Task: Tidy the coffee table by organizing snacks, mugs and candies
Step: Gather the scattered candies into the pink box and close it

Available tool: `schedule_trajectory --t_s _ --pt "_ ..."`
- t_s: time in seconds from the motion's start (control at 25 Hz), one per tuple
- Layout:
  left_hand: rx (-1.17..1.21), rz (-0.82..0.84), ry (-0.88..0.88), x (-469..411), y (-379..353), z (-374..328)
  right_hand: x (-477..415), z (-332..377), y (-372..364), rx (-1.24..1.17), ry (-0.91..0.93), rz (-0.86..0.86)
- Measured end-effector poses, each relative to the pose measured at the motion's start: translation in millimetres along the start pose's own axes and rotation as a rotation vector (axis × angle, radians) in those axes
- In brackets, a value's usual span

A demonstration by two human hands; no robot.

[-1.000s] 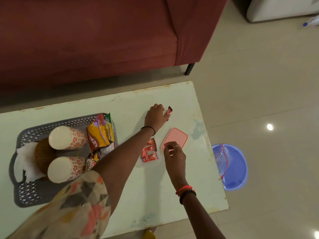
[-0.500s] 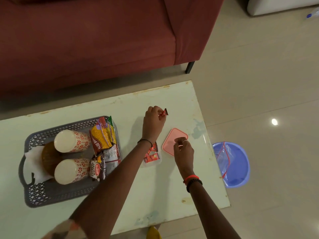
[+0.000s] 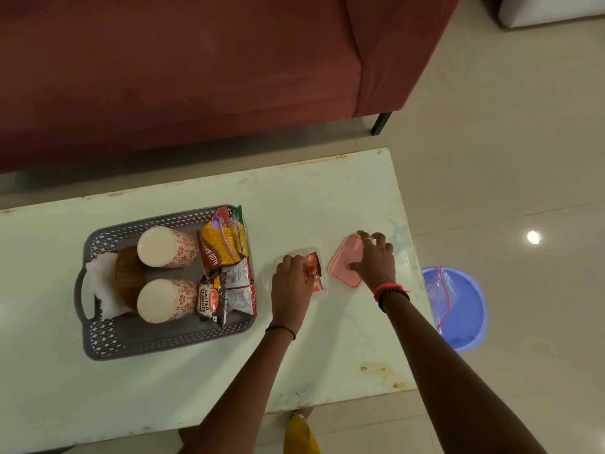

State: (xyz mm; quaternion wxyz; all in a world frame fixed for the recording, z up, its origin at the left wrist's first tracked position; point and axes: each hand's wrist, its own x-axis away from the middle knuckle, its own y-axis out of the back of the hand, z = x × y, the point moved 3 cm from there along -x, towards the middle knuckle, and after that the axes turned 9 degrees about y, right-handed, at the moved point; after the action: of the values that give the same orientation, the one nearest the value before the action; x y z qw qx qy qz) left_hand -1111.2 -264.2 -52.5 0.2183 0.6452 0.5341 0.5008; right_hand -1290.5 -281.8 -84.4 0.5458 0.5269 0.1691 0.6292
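Over the clear candy box (image 3: 322,291) now, the left hand (image 3: 293,280) is pinched on a red wrapped candy (image 3: 310,271), lowering it onto the other red candies (image 3: 317,285) already lying inside. The right hand (image 3: 375,262) rests spread on the pink lid (image 3: 342,267), fingers curled over its far edge; whether it has truly gripped the lid cannot be told. The box sits on the coffee table (image 3: 196,388) just right of the grey basket (image 3: 157,339), and the lid lies just beside the box.

To do this well, the candy wants releasing low so it drops flat below the rim; then the lid should come across square and get pressed down at the corners.

Readable print: the dark packet (image 3: 211,301) says "SALTED PEANUTS", and the yellow snack packet (image 3: 222,245) shows "ALOO BHU", the rest hidden. Two floral mugs (image 3: 167,247) lie on their sides in the basket beside them.
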Motion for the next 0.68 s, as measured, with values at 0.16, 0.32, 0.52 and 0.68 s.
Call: schedule_trajectory --t_s 0.16,0.32,0.52,0.68 --pt "0.007 0.002 0.051 4.8 0.1 6.1 -6.3 5.4 3.1 0.142 0.046 0.03" --pt "0.197 -0.064 0.118 12.0 4.9 5.9 -11.2 9.0 8.8 0.198 0.017 0.077" --pt "0.479 -0.006 0.336 19.2 4.0 8.5 -4.1 16.6 27.8 0.177 0.015 0.006" --pt "0.596 0.071 0.475 14.9 7.8 12.0 16.0 27.2 52.5 -0.132 0.025 -0.061"
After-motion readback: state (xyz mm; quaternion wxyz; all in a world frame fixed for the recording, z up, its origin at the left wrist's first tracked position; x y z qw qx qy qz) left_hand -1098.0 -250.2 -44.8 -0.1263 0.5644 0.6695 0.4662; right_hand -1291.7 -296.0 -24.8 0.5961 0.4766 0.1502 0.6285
